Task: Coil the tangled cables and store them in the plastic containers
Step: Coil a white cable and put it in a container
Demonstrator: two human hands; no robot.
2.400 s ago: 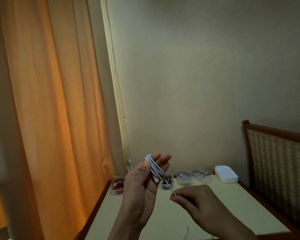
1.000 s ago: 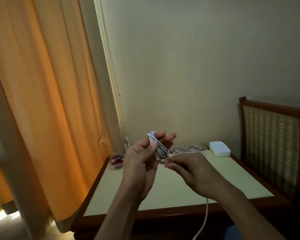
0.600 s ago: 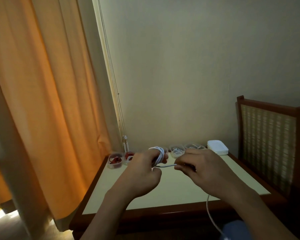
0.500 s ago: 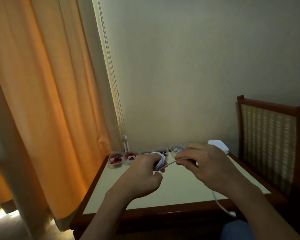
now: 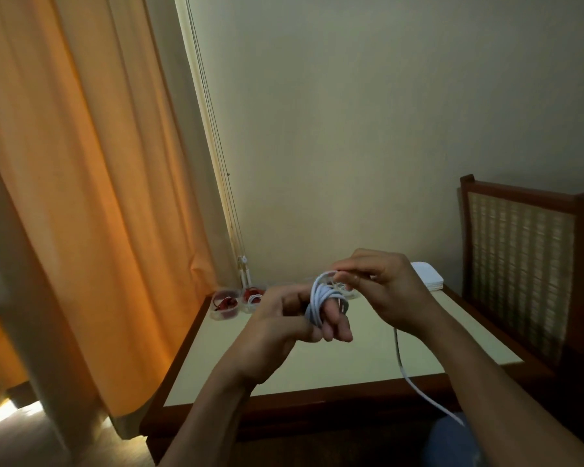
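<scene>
- White cable [image 5: 319, 303]: held in the air over the back part of the table [image 5: 351, 365]. Several turns are wound round the fingers of the left hand. A loose tail [image 5: 399, 357] drops from under the right hand and passes the table's front edge.
- Left hand [image 5: 277, 326]: fingers curled, serving as the spool, with the cable loops wrapped round them.
- Right hand [image 5: 390, 291]: thumb and fingertips closed in a pinch on the strand at the top of the coil.
- Step in hand, as judged: coiling, mid-wrap. The cable is not yet stored.
- Next move, as judged: the tail needs drawing up and laying round the fingers under even tension. The coil then has to slip off without springing open before it goes into a free container.
- First clear plastic container [image 5: 224, 305]: at the left end of the row along the table's back edge. It holds a red cable.
- Second clear plastic container [image 5: 254, 295]: just beside the first. It holds red and white cable, as far as can be told.
- Further containers: hidden behind the hands, so contents cannot be told.
- White stack [image 5: 427, 278]: on the table behind the right hand, probably container lids.
</scene>
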